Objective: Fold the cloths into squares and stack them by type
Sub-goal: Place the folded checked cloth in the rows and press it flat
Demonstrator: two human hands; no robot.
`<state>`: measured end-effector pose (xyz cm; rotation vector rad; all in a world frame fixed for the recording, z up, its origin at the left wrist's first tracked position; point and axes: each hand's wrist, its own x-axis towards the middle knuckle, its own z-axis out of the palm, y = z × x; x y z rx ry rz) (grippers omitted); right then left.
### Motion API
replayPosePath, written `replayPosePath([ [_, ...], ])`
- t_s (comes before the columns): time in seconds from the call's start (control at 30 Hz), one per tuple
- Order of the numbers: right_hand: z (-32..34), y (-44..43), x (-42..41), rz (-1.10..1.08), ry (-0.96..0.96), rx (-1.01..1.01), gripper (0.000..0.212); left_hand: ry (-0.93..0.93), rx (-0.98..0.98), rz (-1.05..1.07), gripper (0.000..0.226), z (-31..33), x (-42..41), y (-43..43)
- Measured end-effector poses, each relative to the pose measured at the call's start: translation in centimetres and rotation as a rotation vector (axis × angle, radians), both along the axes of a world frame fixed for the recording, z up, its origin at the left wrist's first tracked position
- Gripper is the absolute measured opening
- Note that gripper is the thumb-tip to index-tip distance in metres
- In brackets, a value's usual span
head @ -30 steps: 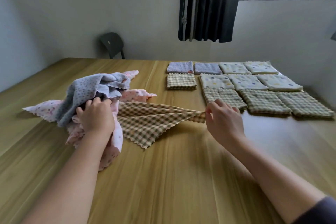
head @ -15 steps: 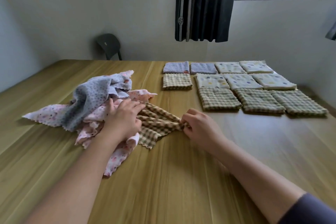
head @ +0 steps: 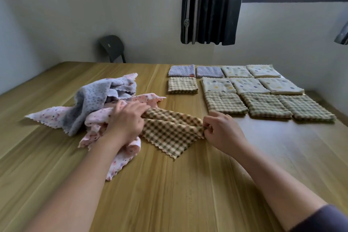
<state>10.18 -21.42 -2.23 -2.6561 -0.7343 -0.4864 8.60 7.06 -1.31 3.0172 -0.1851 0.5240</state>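
1. Cloths that are not yet folded lie in a loose heap point(head: 90, 107) on the left part of the tabletop point(head: 169, 194) in the head view, the only view here. Grey dotted and pink dotted ones are mixed together.
2. One checked cloth point(head: 169, 132) stretches from the heap toward the right. It lies partly flat, and one zigzag corner points to the person.
3. The right hand point(head: 220, 132) pinches the right corner of this cloth between the thumb and curled fingers, probably to draw it out and make it tight for folding.
4. The left hand point(head: 128, 118) lies on the other end, where the cloth meets the heap, with its fingers reaching forward. Whether they pinch the cloth or only press it, I cannot tell. I think this hand holds the heap back.
5. At the far right, finished pieces lie sorted in rows: grey squares point(head: 195, 71), cream dotted squares point(head: 250, 83) and checked squares point(head: 263, 104). Most of them touch their neighbours, so each type is kept together. I judge the stretched cloth belongs with the checked row.
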Motion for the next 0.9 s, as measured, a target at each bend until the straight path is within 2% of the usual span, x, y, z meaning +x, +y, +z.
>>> replayPosePath([
  [0.07, -0.1, 0.1, 0.1, 0.008, 0.016, -0.031, 0.009, 0.100, 0.008, -0.027, 0.061, -0.4, 0.1, -0.6],
  [0.23, 0.3, -1.7, 1.0, -0.045, -0.035, 0.045, 0.016, 0.183, -0.017, 0.192, 0.070, -0.2, 0.7, 0.6],
  [0.33, 0.7, -3.3, 1.2, -0.135, -0.022, 0.081, 0.025, 0.187, 0.024, 0.288, 0.057, -0.1, 0.8, 1.3],
  [0.43, 0.6, -3.6, 1.0, -0.114, -0.015, 0.112, 0.020, 0.126, 0.036, 0.366, 0.047, -0.3, 0.6, 1.6],
  [0.53, 0.3, -2.6, 0.7, -0.047, -0.042, 0.090, 0.015, -0.026, -0.020, 0.253, 0.047, -0.3, 0.3, 0.4],
  [0.63, 0.0, -2.1, 0.5, 0.008, -0.018, 0.073, 0.013, 0.040, -0.021, 0.167, 0.052, -0.8, 0.4, -0.8],
  [0.83, 0.1, -2.9, 0.2, 0.039, 0.053, 0.093, 0.013, 0.073, -0.007, 0.597, 0.050, -0.4, 0.3, 0.3],
  [0.9, 0.0, -3.2, 0.3, 0.034, 0.052, 0.071, 0.016, 0.011, 0.018, 0.551, 0.042, -0.3, 0.2, -0.4],
])
